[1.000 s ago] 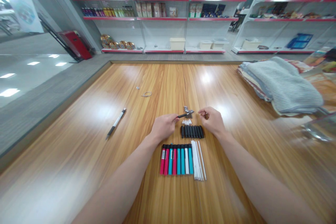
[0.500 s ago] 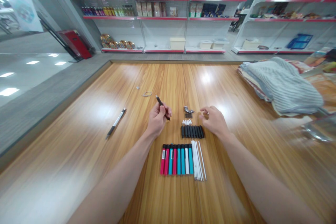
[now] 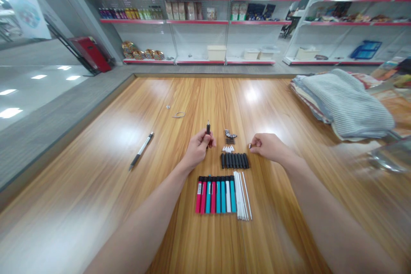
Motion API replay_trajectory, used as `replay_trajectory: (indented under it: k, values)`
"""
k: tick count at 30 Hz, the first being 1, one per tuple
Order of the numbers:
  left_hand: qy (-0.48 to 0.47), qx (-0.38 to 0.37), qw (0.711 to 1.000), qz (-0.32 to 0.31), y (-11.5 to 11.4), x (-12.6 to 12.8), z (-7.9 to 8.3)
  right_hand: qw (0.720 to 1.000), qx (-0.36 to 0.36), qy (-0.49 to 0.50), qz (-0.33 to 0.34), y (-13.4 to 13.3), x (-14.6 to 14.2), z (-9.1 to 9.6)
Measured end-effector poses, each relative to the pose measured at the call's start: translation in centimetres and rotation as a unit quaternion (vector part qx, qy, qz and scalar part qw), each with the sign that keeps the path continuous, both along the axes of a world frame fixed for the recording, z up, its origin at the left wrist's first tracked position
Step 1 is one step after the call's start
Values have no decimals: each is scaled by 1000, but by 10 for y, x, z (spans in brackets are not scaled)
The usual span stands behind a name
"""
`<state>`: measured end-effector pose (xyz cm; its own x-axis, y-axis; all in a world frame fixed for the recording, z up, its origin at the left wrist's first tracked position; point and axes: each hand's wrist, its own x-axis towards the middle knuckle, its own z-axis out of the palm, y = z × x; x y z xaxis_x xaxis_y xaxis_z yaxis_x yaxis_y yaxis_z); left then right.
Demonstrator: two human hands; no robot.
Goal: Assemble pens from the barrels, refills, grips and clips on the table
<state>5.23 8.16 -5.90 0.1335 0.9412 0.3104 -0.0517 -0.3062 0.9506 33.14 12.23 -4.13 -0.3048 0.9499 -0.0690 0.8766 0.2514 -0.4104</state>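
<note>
My left hand (image 3: pixel 199 146) grips a black pen grip (image 3: pixel 208 128) upright, with a thin refill point sticking out of its top. Between the fingertips of my right hand (image 3: pixel 265 146) is a small silver pen tip (image 3: pixel 250 146), held just above the table. Between the hands lie silver pen tips (image 3: pixel 231 135), dark springs (image 3: pixel 230 141), small white plastic pieces (image 3: pixel 228 149) and a row of black rubber grips (image 3: pixel 235 161). Nearer to me are pink, blue and white pen barrels (image 3: pixel 218 197) beside thin white refills (image 3: pixel 243 197).
A whole pen (image 3: pixel 141 151) lies to the left on the wooden table (image 3: pixel 96 188). Farther back are a wire loop (image 3: pixel 179 114) and a small metal piece (image 3: pixel 168 107). Folded cloths (image 3: pixel 346 102) are piled at right. Stocked shelves (image 3: pixel 199 21) stand behind the table.
The pen grip in my left hand has turned from slanting to upright and moved right. My right hand has closed to a pinch, and a silver pen tip now shows in it.
</note>
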Motion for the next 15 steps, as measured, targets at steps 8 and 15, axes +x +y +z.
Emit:
replay_trajectory:
  k: [8,15]
  values:
    - [8,8,999,43,-5,1,4,998,11,15,67,0,-5,2]
    - [134,36,986,97,-6,1,0,998,32,4,49,1,-7,-7]
